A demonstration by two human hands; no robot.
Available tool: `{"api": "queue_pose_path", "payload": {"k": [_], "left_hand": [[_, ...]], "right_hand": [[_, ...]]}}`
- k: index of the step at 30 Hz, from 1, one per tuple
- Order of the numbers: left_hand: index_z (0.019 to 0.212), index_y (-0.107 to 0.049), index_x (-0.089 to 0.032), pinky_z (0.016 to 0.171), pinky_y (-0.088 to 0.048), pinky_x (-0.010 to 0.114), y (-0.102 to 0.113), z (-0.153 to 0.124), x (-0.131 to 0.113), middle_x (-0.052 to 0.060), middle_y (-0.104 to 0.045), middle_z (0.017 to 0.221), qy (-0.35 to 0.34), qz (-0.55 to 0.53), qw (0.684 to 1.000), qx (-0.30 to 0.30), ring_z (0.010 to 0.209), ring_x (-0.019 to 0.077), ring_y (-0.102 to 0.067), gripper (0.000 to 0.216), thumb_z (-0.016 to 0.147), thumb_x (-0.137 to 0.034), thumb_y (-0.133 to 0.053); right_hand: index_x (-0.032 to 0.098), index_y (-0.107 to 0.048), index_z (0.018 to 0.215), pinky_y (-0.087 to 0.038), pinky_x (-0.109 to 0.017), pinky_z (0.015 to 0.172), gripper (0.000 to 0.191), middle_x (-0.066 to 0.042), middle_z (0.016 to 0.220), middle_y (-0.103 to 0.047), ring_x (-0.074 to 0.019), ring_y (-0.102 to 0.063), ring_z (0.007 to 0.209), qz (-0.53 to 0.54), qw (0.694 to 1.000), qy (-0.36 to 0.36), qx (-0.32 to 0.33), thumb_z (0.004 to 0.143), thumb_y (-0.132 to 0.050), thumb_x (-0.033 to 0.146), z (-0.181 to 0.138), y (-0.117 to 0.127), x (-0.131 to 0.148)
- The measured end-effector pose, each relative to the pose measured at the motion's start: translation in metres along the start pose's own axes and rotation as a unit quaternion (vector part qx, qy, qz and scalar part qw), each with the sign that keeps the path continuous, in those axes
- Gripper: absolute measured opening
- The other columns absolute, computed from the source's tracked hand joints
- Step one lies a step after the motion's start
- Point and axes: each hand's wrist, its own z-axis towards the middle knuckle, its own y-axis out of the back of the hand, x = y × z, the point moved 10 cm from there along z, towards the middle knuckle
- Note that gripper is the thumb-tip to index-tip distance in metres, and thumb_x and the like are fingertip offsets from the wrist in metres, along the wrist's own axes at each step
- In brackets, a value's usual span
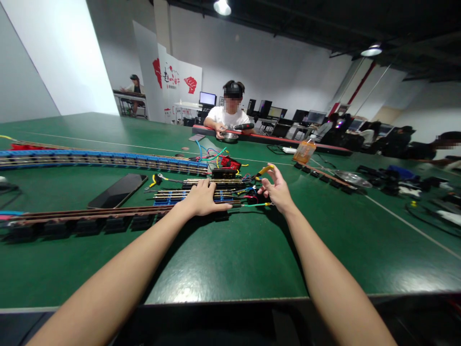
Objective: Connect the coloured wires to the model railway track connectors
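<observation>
My left hand [199, 198] lies spread and palm down across several short conductor rails, with the thumb stretched along the nearest one. Beneath and around it are metal rail strips [167, 194] on blue and black supports. At their right ends, my right hand [280, 191] is raised with bent fingers, the fingertips on a yellow-sleeved wire [265, 169]. Just below that hand, a green wire [256, 204] with a ring terminal sticks out from the near rail. Other thin wires bunch between the two hands, and their exact ends are hard to make out.
A long brown rail [90, 214] runs left on black supports. Behind it lie a black phone [118, 191] and a blue-backed rail [101, 160]. A bottle [304, 151] and metal bowl [351, 179] stand right. Across the green table [230, 259], another person [229, 115] holds a bowl.
</observation>
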Motion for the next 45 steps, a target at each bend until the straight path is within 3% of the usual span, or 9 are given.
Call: {"api": "queue_pose_path", "payload": {"k": [13,18,23,28,32,35,38,41,45], "left_hand": [[0.125,-0.054,-0.010,0.101,-0.038,0.052,-0.001,0.000,0.000,0.025,-0.046,0.139,0.001,-0.003,1.000,-0.003,0.130,0.0429,-0.039,0.102,0.068,-0.092,-0.032],[0.125,-0.055,-0.011,0.101,-0.038,0.051,-0.001,0.001,0.000,0.024,-0.049,0.137,0.001,0.000,1.000,-0.001,0.127,0.0413,-0.043,0.100,0.068,-0.091,-0.033],[0.127,-0.054,-0.011,0.104,-0.035,0.051,-0.003,0.001,0.002,0.024,-0.047,0.139,0.010,0.001,1.000,0.008,0.128,0.0418,-0.042,0.105,0.066,-0.094,-0.030],[0.132,-0.050,-0.009,0.105,-0.033,0.050,-0.002,0.002,0.002,0.025,-0.045,0.141,0.006,-0.003,1.000,-0.005,0.130,0.0417,-0.041,0.109,0.066,-0.094,-0.032],[0.134,-0.049,-0.010,0.106,-0.032,0.050,-0.002,0.001,0.002,0.025,-0.043,0.144,0.010,-0.009,1.000,0.004,0.132,0.0416,-0.038,0.108,0.066,-0.093,-0.033],[0.132,-0.051,-0.010,0.106,-0.032,0.051,-0.001,0.000,0.000,0.025,-0.042,0.145,0.001,-0.015,1.000,0.010,0.134,0.0423,-0.036,0.108,0.066,-0.093,-0.033],[0.131,-0.051,-0.010,0.106,-0.033,0.050,-0.002,0.001,0.000,0.025,-0.043,0.144,0.001,-0.012,1.000,0.012,0.134,0.0424,-0.036,0.108,0.066,-0.093,-0.032],[0.133,-0.050,-0.009,0.106,-0.033,0.051,-0.003,0.002,0.002,0.025,-0.044,0.142,0.002,-0.011,1.000,0.005,0.131,0.0424,-0.039,0.111,0.065,-0.094,-0.031],[0.129,-0.053,-0.009,0.103,-0.036,0.050,-0.001,0.003,0.001,0.024,-0.049,0.135,-0.002,-0.010,1.000,-0.010,0.124,0.0414,-0.044,0.108,0.064,-0.094,-0.034]], "right_hand": [[0.027,-0.040,0.134,-0.046,-0.022,0.042,0.083,-0.014,0.140,-0.045,-0.0042,-0.055,0.050,-0.045,0.998,0.026,-0.045,0.066,-0.074,0.059,0.002,0.008,-0.003],[0.024,-0.048,0.123,-0.043,-0.021,0.046,0.066,-0.005,0.113,-0.055,-0.0026,-0.042,0.049,-0.179,0.977,0.096,-0.066,0.069,-0.075,0.051,-0.004,0.012,0.010],[0.024,-0.044,0.127,-0.045,-0.024,0.054,0.057,0.002,0.086,-0.058,-0.0085,-0.050,0.054,-0.254,0.958,0.133,-0.027,0.078,-0.067,0.042,-0.012,-0.002,0.017],[0.024,-0.041,0.129,-0.048,-0.028,0.061,0.045,-0.005,0.102,-0.067,-0.0101,-0.056,0.058,-0.282,0.946,0.159,0.020,0.085,-0.051,0.027,-0.015,-0.017,0.023],[0.023,-0.043,0.124,-0.050,-0.029,0.067,0.045,-0.006,0.104,-0.069,-0.0161,-0.064,0.082,-0.195,0.970,0.137,-0.040,0.080,-0.051,0.023,-0.006,0.006,0.022],[0.023,-0.044,0.119,-0.049,-0.027,0.063,0.046,-0.004,0.098,-0.069,-0.0163,-0.062,0.082,-0.125,0.980,0.110,-0.106,0.074,-0.051,0.021,-0.002,0.029,0.022],[0.022,-0.046,0.117,-0.047,-0.024,0.058,0.048,-0.003,0.092,-0.067,-0.0149,-0.060,0.077,-0.123,0.970,0.143,-0.150,0.070,-0.053,0.019,-0.008,0.036,0.043],[0.025,-0.043,0.120,-0.041,-0.020,0.049,0.050,-0.002,0.096,-0.064,-0.0101,-0.055,0.063,-0.082,0.968,0.175,-0.163,0.072,-0.055,0.021,-0.022,0.021,0.066],[0.032,-0.033,0.128,-0.038,-0.020,0.038,0.051,-0.003,0.112,-0.060,-0.0036,-0.042,0.044,-0.005,0.989,0.137,-0.062,0.082,-0.055,0.029,-0.034,-0.040,0.077]]}}
